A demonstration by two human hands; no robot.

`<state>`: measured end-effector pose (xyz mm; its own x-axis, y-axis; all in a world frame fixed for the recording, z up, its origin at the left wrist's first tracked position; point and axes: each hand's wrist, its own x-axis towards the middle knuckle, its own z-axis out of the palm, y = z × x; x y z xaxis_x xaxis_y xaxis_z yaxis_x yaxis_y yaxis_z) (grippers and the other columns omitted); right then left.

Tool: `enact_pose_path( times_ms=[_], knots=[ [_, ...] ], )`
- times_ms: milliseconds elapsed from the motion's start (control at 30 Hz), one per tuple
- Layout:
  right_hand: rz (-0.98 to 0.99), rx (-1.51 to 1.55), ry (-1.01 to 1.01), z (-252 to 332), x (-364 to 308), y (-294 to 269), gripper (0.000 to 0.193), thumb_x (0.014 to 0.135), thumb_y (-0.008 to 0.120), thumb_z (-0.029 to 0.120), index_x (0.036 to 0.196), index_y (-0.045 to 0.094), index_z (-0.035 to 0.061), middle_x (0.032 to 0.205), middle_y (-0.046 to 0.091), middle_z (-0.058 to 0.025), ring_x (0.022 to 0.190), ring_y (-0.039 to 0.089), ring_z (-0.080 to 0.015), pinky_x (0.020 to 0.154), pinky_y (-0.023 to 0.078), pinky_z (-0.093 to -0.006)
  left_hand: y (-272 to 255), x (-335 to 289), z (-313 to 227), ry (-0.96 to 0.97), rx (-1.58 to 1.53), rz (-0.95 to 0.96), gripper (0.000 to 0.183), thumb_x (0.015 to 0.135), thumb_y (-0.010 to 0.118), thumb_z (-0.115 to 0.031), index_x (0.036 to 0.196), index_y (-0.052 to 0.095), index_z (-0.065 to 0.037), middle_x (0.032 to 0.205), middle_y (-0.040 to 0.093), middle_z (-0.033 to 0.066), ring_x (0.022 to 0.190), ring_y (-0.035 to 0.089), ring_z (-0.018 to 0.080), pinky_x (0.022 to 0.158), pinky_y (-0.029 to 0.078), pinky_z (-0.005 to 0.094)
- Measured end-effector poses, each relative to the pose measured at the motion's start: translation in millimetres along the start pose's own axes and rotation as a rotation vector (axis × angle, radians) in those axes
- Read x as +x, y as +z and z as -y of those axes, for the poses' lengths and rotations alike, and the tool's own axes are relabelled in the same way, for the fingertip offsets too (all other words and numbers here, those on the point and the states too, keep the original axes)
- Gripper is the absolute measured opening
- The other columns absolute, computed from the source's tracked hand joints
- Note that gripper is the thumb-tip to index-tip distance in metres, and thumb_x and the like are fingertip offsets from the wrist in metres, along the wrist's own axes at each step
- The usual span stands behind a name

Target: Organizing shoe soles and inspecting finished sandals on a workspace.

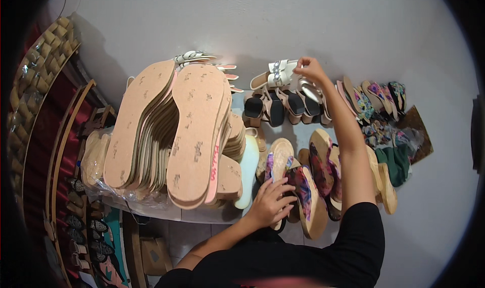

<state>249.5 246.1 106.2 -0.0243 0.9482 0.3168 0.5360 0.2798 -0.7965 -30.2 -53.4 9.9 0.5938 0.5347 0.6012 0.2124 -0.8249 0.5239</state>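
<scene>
Head view, looking down. I see the right hand's fingertips point(301, 63) pinched on the strap of a white sandal point(277, 75) that stands at the far end of the row against the wall; the right hand point(311, 69) is raised at the end of an outstretched arm. The left hand's fingers point(281, 186) lie spread and flat over the upper of a floral-strap wedge sandal point(302, 193); the left hand point(270, 203) rests on it, close to my body. Around this sandal stand more cork-soled wedges with patterned straps point(323, 169). Between the two hands runs a row of black-lined heeled sandals point(275, 107). To the left leans a tall stack of tan insoles point(174, 131). At far right lie colourful flat sandals point(379, 98) on the pale floor point(434, 197).
</scene>
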Motion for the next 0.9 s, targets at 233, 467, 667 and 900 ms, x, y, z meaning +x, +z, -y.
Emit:
enact_pose_path(
  times_ms=[233, 467, 667, 900],
  knots=[
    [0.126, 0.072, -0.092, 114.7, -121.1, -101.2, 0.021, 0.064, 0.068, 0.010, 0.063, 0.047, 0.0073, 0.065, 0.052, 0.0020, 0.063, 0.049, -0.0058, 0.056, 0.040, -0.0199, -17.3, 24.6, -30.8, 0.022, -0.002, -0.303, 0.029, 0.065, 0.066, -0.013, 0.093, 0.062, -0.009, 0.111, 0.049, 0.0139, 0.107, 0.042, 0.0334, 0.094, 0.031, 0.0431],
    [0.483, -0.058, -0.157, 202.6, -234.8, -128.3, 0.025, 0.063, 0.068, 0.008, 0.061, 0.043, 0.0055, 0.061, 0.045, 0.0049, 0.060, 0.042, -0.0033, 0.056, 0.037, -0.0191, -40.2, 72.8, -69.3, -0.110, 0.177, -0.456, 0.062, 0.065, 0.069, -0.023, 0.116, 0.043, 0.001, 0.119, 0.041, 0.0208, 0.111, 0.037, 0.0347, 0.095, 0.028, 0.0432],
    [0.477, -0.066, -0.374, 209.3, -284.2, -135.0, 0.023, 0.064, 0.071, 0.013, 0.076, 0.054, 0.0029, 0.064, 0.046, 0.0036, 0.060, 0.044, -0.0028, 0.053, 0.037, -0.0173, -11.1, 62.0, -70.8, -0.337, -0.872, -0.028, 0.040, 0.076, 0.065, -0.009, 0.111, 0.048, -0.001, 0.094, 0.060, 0.0061, 0.084, 0.056, 0.0110, 0.072, 0.045, 0.0256],
    [0.160, 0.118, -0.436, 198.2, -354.1, -175.9, 0.045, 0.062, 0.050, -0.006, 0.107, 0.050, -0.0022, 0.074, 0.050, 0.0003, 0.055, 0.046, 0.0005, 0.046, 0.033, -0.0130, 40.1, 45.4, -105.8, -0.498, -1.181, -0.436, 0.030, 0.090, 0.043, -0.017, 0.109, 0.046, 0.006, 0.088, 0.061, 0.0142, 0.074, 0.061, 0.0203, 0.068, 0.051, 0.0321]
  ],
)
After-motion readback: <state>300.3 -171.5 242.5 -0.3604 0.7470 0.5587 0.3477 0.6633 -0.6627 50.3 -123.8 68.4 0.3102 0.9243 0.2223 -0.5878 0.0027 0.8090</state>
